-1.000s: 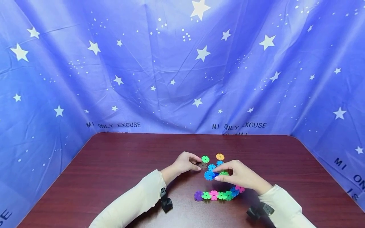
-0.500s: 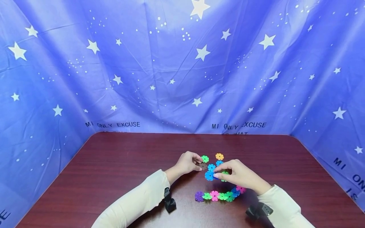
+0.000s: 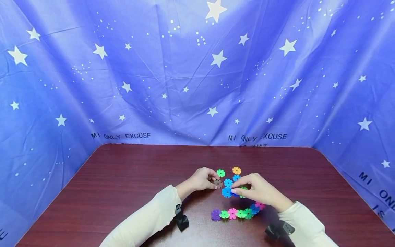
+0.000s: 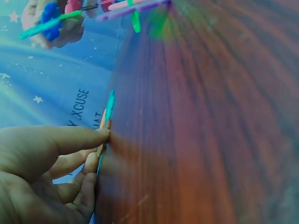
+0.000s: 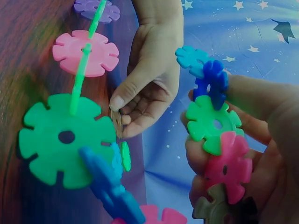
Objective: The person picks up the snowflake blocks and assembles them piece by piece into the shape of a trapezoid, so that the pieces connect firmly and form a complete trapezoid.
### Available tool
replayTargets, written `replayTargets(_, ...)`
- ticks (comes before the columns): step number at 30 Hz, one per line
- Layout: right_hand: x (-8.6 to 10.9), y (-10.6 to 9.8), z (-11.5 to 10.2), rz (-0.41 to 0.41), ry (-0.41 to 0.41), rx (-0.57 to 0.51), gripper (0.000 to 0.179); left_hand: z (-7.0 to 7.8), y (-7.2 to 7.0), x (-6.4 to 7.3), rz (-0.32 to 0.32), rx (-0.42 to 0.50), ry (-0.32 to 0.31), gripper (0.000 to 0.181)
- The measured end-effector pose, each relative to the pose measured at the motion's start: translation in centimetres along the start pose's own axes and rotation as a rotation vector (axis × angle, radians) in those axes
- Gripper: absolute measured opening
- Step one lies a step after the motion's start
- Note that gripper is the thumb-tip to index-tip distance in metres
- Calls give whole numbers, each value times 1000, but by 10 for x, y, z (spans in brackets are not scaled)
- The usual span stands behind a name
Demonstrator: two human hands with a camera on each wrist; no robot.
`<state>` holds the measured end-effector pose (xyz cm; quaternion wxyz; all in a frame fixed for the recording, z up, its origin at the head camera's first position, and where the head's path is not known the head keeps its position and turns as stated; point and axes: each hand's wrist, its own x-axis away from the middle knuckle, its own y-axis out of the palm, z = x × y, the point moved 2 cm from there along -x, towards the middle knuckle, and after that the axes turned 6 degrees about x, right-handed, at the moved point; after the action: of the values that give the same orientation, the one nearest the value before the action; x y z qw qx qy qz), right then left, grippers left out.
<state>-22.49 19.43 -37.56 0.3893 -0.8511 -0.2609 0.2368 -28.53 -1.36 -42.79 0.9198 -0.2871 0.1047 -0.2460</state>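
My left hand (image 3: pixel 202 179) pinches a brown notched plastic disc (image 3: pixel 218 184) by its edge, between thumb and fingers. In the right wrist view that brown disc (image 5: pixel 117 122) shows nearly edge-on. My right hand (image 3: pixel 257 188) pinches a dark blue disc (image 5: pixel 217 85) in a chain of interlocked discs. A light blue disc (image 3: pixel 226 192) forms the chain's end, facing the brown one with a small gap between them. Behind my right fingers the chain runs on through a green disc (image 5: pixel 215 122), a pink disc (image 5: pixel 229 165) and a dark disc (image 5: pixel 224 207).
A loose green disc (image 3: pixel 220 173), an orange disc (image 3: pixel 236 170) and two light blue discs lie just beyond my hands. Nearer me, the chain's other stretch curves from a pink disc (image 3: pixel 260 204) to a purple disc (image 3: pixel 215 215). The brown table (image 3: pixel 139 171) meets a starry blue curtain (image 3: pixel 172 85).
My left hand has drawn the brown disc slightly toward me, away from the loose green disc. The right hand keeps its hold on the chain and has barely moved.
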Motion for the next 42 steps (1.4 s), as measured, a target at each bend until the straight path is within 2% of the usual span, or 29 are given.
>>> replayTargets(4, 1, -1, 0, 25, -36, -6, 15, -2, -2, 3, -6, 26, 26, 25)
replayTargets(9, 1, -2, 1, 53, -54, 10, 17, -5, -4, 6, 7, 119, 35, 24)
replayTargets(16, 2, -1, 0, 28, -68, 0, 19, -10, -8, 14, 6, 286, -38, 16)
replayTargets(20, 3, -2, -2, 62, -60, 38, 18, -10, -11, 20, -6, 399, -61, 15)
replayTargets(25, 4, -5, -3, 118, -7, 65, 20, -3, -14, 27, 9, 526, -69, 18)
replayTargets(30, 3, -5, -4, 156, 44, 90, 20, 8, -13, 33, 47, 621, -107, 22)
replayTargets(35, 2, -6, -7, 190, 55, 155, 16, 21, -12, 39, 74, 722, -116, 26)
replayTargets(42, 0, -6, -8, 190, 66, 158, 13, 35, -9, 44, 67, 807, -112, 26)
